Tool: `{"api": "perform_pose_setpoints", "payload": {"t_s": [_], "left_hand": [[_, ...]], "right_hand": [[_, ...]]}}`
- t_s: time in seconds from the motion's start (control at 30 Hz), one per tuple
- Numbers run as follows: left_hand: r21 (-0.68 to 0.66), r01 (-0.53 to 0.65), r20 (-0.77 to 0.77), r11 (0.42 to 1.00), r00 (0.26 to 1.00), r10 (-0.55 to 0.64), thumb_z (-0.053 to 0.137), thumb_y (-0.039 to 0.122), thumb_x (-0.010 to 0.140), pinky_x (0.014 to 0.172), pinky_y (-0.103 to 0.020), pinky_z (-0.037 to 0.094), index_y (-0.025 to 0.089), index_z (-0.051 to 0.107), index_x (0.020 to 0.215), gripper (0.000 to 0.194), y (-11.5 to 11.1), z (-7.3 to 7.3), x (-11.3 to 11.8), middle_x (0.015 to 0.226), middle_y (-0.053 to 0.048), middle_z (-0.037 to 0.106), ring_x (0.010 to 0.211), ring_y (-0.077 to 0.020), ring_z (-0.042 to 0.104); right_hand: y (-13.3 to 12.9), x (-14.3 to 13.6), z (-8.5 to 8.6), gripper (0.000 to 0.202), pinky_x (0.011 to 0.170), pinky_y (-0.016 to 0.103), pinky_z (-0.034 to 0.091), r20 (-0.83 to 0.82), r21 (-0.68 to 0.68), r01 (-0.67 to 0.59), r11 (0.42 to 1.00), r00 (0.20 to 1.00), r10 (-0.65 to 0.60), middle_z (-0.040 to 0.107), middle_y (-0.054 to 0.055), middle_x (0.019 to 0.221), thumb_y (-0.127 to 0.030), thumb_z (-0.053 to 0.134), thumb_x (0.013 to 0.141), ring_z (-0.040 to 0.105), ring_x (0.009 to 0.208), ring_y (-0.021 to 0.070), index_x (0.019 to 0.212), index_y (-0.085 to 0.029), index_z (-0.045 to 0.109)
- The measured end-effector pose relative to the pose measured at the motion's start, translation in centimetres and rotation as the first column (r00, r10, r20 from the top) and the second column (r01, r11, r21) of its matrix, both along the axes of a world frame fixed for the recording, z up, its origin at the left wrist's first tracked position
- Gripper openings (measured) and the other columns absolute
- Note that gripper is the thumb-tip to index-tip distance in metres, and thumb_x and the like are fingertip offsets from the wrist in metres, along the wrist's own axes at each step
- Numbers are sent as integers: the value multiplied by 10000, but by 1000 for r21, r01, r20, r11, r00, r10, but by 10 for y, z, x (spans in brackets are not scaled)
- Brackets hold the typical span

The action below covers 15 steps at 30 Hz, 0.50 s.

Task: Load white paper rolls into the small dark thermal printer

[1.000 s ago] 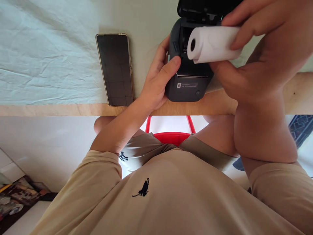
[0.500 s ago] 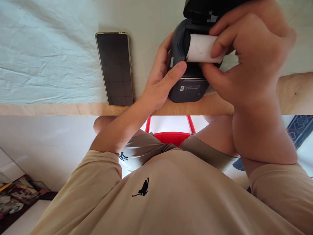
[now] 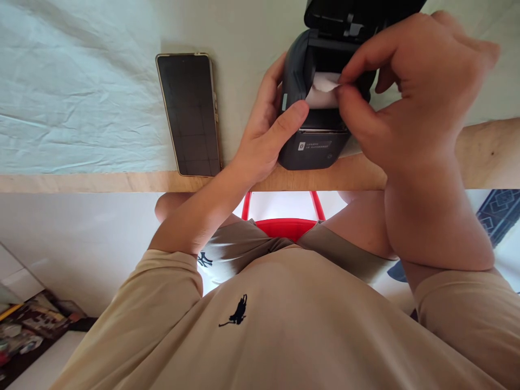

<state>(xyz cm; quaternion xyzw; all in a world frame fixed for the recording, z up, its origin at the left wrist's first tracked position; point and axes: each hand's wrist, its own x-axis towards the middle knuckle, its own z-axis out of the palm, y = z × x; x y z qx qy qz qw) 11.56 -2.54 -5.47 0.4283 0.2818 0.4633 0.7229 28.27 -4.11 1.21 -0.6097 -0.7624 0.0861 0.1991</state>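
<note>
A dark label printer [image 3: 312,151] stands near the table's front edge, its black lid [image 3: 329,16] tipped up and back. My left hand [image 3: 270,127] grips the printer's left side, thumb over the near rim and fingers behind. Down inside the open compartment lies a white paper roll [image 3: 320,99], its right end hidden by my right hand [image 3: 410,92]. The thumb and index finger of that hand pinch the loose edge of the roll's paper. Its other fingers are curled off to the right.
To the left of the printer lies a smartphone [image 3: 189,114] with a dark screen. A pale, wrinkled cloth [image 3: 81,97] covers the table up to its bare wooden edge [image 3: 101,182]. Under the table is a red stool [image 3: 286,228] between my legs.
The paper roll has gone down into the printer's compartment. My right hand has shifted from holding the roll's body to pinching its loose paper edge. My left hand stays put.
</note>
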Motion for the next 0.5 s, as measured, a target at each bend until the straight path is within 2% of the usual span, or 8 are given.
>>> {"api": "perform_pose_setpoints", "payload": {"t_s": [0.13,0.23,0.3,0.37,0.4,0.43,0.47,0.5], "left_hand": [[-18,-20,96,1000,995,21,559,404,724,843,-279,516,380,489,1119,402,0,4,3,1177,86,589,1214,-217,518],[-91,-28,127,996,991,39,529,400,746,768,-267,545,354,509,1061,318,2,4,2,1142,67,622,1116,-213,595],[-74,-3,159,997,987,15,529,379,746,734,-261,545,351,532,1071,326,3,4,0,1101,72,649,1123,-219,590],[2,-11,208,1000,978,10,524,375,724,770,-253,526,379,532,1125,402,3,3,-3,1139,111,631,1197,-207,521],[35,26,205,999,978,-33,455,345,739,834,-246,483,389,485,1190,455,2,3,-4,1220,135,576,1249,-188,453],[-5,-13,177,1000,984,14,108,209,789,896,-312,380,237,351,1313,578,2,2,-4,1275,101,458,1305,-194,315],[30,25,150,999,988,-29,-53,133,717,853,-352,336,144,242,1340,689,1,1,-5,1281,86,338,1277,-222,224],[13,2,149,1000,989,-4,472,264,700,917,-272,449,386,423,1258,573,1,0,-5,1341,121,475,1280,-219,410]], "right_hand": [[-4,-1,2,195,740,212,387,-29,135,-25,991,999,30,527,-12,701,-298,458,763,462,709,22,834,-175,591],[-6,-3,-1,158,718,206,381,-53,257,-125,958,988,143,528,-11,694,-244,455,746,476,740,26,802,-161,578],[-7,-6,-5,148,703,208,375,-61,317,-208,925,969,239,544,-26,727,-215,442,736,468,754,23,815,-176,560],[-9,-9,-7,150,709,214,378,-63,328,-262,908,953,297,561,-54,769,-207,430,734,465,771,20,831,-203,545],[-9,-11,-8,147,718,217,382,-69,316,-273,909,949,309,564,-69,780,-213,428,735,466,786,19,831,-217,539],[-10,-12,-9,141,725,219,389,-81,298,-276,914,946,313,564,-78,778,-225,430,737,469,803,20,832,-228,535],[-10,-13,-8,137,733,221,399,-102,277,-272,922,945,310,559,-78,771,-240,433,739,472,813,21,834,-234,531],[-10,-14,-8,135,743,226,410,-132,256,-252,933,947,292,553,-72,771,-258,436,742,475,816,22,839,-235,528]]}}
